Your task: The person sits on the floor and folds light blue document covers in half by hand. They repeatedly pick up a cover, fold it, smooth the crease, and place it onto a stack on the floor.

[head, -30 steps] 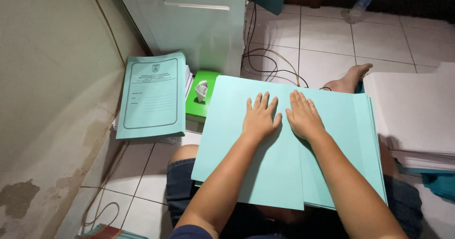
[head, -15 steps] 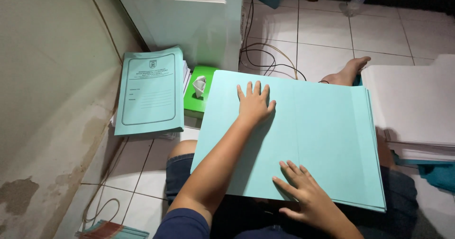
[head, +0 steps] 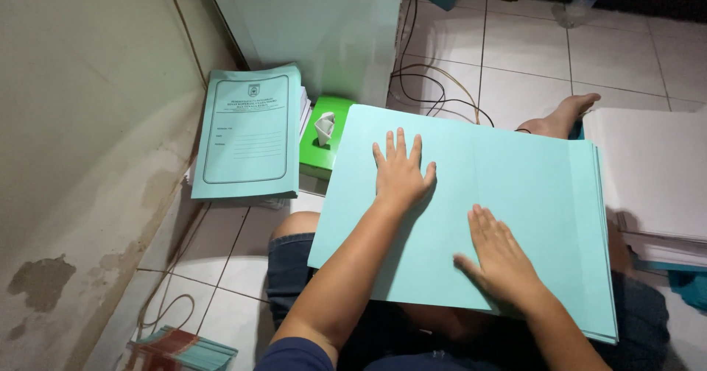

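A stack of light blue-green paper folders [head: 530, 187] lies open across my lap. My left hand [head: 401, 168] rests flat on the left half of the top folder, fingers spread. My right hand [head: 497, 257] lies flat near the folder's lower edge, just right of the centre crease, fingers pointing away from me. Neither hand grips anything.
A pile of printed blue-green folders [head: 247, 132] sits on the tiled floor by the wall at left. A green tissue box [head: 324, 139] stands beside it. A white cabinet [head: 324, 25] and cables [head: 434, 91] lie ahead. A white paper stack [head: 655, 179] sits at right.
My right hand slid from beside the left hand near the top down to the folder's lower edge, then slightly up and right. The left hand stayed flat in place.
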